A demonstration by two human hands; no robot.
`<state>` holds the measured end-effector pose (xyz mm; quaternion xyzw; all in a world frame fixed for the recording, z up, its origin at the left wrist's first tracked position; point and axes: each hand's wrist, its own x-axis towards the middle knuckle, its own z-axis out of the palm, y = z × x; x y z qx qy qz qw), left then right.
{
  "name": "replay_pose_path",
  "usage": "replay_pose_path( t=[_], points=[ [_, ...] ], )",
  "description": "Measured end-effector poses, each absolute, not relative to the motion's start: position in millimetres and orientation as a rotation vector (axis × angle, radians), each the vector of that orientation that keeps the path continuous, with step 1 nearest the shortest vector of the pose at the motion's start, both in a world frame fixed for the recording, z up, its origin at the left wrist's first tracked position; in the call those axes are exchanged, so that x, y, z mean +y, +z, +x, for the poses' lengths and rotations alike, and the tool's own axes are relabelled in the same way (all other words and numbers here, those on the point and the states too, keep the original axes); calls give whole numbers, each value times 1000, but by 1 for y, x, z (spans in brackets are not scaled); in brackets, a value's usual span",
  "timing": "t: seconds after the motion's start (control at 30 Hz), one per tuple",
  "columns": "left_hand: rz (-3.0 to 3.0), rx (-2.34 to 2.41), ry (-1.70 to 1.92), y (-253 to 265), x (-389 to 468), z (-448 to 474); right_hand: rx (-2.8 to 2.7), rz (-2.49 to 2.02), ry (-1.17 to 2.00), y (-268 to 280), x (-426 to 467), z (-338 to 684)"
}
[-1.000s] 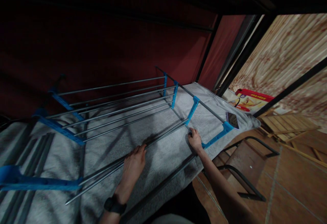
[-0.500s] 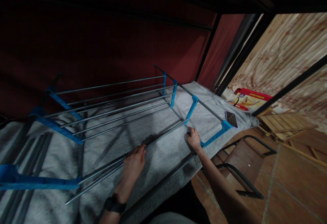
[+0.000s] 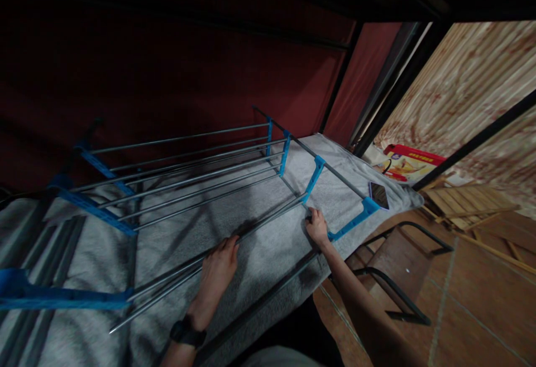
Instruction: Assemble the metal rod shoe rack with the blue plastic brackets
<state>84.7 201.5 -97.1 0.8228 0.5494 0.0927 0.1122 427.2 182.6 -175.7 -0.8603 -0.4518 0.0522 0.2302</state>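
Observation:
A rack of grey metal tubes and blue plastic brackets lies on its side on the grey cloth (image 3: 272, 269). My left hand (image 3: 220, 262) is closed around a thin metal rod (image 3: 154, 301), whose near end sticks out free at the lower left. That rod runs close beside another rod and slants up to a blue bracket (image 3: 314, 180) on the right. Just below that bracket, my right hand (image 3: 317, 227) has its fingers curled around the dark side tube of the frame. Another blue bracket (image 3: 354, 222) is to the right of this hand. The fingertips are partly hidden.
More blue brackets, such as one at the lower left (image 3: 67, 299), join the rods. Several thick tubes (image 3: 54, 266) lie at the left. A phone (image 3: 378, 195) rests near the right edge. Beyond stand a chair (image 3: 402, 261), wooden slats (image 3: 469, 202) and a red-yellow box (image 3: 414, 161).
Almost nothing differs. The free end of the loose rod has shifted very slightly up and to the right; both hands keep their places.

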Motion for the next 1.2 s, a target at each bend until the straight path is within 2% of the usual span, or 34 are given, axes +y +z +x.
replay_pose_path(
  t=[1.2],
  points=[
    [2428, 1611, 253, -94, 204, 85, -1239, -2391, 140, -176, 184, 427]
  ],
)
